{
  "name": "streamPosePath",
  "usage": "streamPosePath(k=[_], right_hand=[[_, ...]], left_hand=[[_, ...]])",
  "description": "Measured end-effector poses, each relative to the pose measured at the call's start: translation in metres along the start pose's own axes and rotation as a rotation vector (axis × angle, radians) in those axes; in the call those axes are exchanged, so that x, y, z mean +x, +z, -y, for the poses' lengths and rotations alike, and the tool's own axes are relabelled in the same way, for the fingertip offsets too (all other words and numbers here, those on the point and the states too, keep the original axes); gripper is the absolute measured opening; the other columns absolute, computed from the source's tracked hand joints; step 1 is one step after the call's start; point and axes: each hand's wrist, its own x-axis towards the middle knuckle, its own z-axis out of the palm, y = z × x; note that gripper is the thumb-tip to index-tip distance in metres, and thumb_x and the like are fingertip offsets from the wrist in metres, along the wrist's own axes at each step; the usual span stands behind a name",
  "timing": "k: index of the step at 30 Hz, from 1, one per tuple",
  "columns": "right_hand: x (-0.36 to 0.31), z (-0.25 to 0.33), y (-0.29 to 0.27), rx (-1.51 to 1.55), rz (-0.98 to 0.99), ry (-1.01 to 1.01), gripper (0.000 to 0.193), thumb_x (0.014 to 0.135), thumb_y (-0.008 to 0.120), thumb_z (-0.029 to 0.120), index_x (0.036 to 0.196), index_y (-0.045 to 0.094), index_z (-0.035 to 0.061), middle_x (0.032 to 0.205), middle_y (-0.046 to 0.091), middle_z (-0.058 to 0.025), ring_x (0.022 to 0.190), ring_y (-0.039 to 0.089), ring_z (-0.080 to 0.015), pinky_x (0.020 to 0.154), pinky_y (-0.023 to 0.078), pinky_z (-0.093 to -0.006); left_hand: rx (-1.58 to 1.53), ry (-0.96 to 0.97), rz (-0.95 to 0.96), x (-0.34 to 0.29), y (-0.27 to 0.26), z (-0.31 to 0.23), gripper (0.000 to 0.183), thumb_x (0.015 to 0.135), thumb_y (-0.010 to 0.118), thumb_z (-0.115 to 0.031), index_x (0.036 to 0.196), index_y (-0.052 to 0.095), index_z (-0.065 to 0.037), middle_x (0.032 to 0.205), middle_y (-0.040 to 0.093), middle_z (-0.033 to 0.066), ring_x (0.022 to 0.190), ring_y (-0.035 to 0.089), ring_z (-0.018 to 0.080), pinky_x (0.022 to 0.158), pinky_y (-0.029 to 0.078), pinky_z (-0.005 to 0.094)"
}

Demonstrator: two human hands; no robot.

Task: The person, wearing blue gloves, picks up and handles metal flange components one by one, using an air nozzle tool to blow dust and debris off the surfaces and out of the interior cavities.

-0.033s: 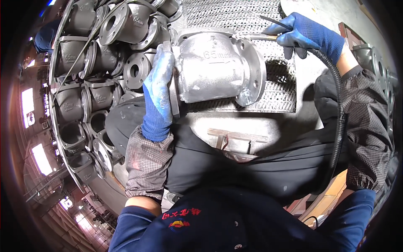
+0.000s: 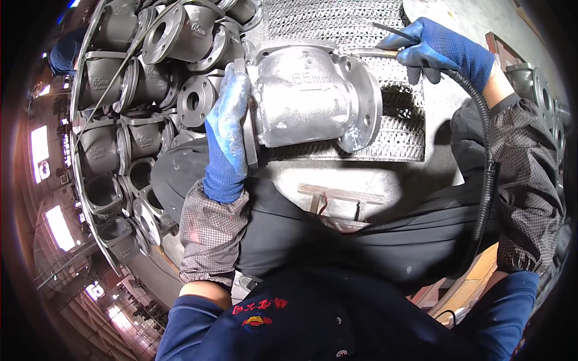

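Observation:
A grey cast-metal valve body (image 2: 301, 99) with flanged ends rests on its side on a metal mesh grate (image 2: 337, 21). My left hand (image 2: 229, 129), in a blue coated glove, grips its left flange; the fingertips are partly hidden behind the rim. In my gloved right hand (image 2: 442, 51) is a slim hand tool (image 2: 379, 53) with a dark lever and a metal shaft. The shaft points left, near the top of the valve body's right flange; whether it touches cannot be made out. A black ribbed hose (image 2: 485, 156) runs from the tool down along my right forearm.
Many similar valve bodies (image 2: 102, 144) are stacked at the left, behind a thin rail. More castings (image 2: 533, 84) stand at the far right. A small wooden frame (image 2: 343, 194) lies between my legs, below the grate. Pale floor (image 2: 436, 129) shows right of the grate.

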Motion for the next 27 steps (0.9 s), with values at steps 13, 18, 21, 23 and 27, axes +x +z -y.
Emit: streamPosePath(k=[13,18,21,23,27], right_hand=[[0.003,-0.013,-0.002,0.039,0.045,-0.015,0.043,0.079,0.051,0.007,0.121,0.055,-0.0001,0.067,0.067,-0.0170,0.037,0.054,-0.0121,0.036,0.045,-0.0245],[-0.001,-0.012,0.004,0.069,-0.009,0.048,0.040,0.081,0.051,0.009,0.120,0.056,0.0007,0.066,0.066,-0.0154,0.038,0.052,-0.0117,0.037,0.044,-0.0248],[-0.012,-0.017,0.017,0.167,-0.047,-0.023,0.040,0.082,0.052,0.010,0.121,0.056,0.0002,0.061,0.064,-0.0121,0.038,0.051,-0.0100,0.036,0.043,-0.0244],[-0.021,-0.011,0.024,0.197,-0.074,-0.016,0.042,0.083,0.051,0.013,0.123,0.054,0.0000,0.061,0.063,-0.0104,0.039,0.052,-0.0097,0.038,0.043,-0.0234],[-0.040,-0.003,0.035,0.374,-0.362,-0.064,0.051,0.087,0.054,0.033,0.124,0.051,-0.0024,0.076,0.066,-0.0096,0.052,0.055,-0.0084,0.048,0.044,-0.0202]], left_hand=[[-0.078,-0.145,0.060,-0.002,-0.001,-0.001,0.044,0.085,0.052,0.000,0.128,0.043,0.002,0.124,0.049,0.0311,0.116,0.049,0.0446,0.091,0.046,0.0431],[-0.102,-0.162,0.098,0.001,-0.004,-0.003,0.043,0.085,0.052,0.001,0.127,0.044,0.001,0.120,0.052,0.0300,0.116,0.048,0.0452,0.091,0.047,0.0434],[-0.118,-0.082,0.142,-0.005,-0.004,0.005,0.046,0.093,0.044,-0.012,0.132,0.035,0.009,0.131,0.044,0.0266,0.118,0.048,0.0344,0.099,0.040,0.0407],[-0.096,0.016,0.094,-0.005,-0.004,0.007,0.047,0.092,0.047,-0.013,0.131,0.035,0.009,0.132,0.042,0.0271,0.121,0.046,0.0369,0.101,0.038,0.0434],[-0.086,-0.092,0.161,-0.003,-0.004,0.008,0.051,0.088,0.051,-0.016,0.130,0.037,0.010,0.128,0.047,0.0273,0.119,0.048,0.0337,0.100,0.039,0.0388]])
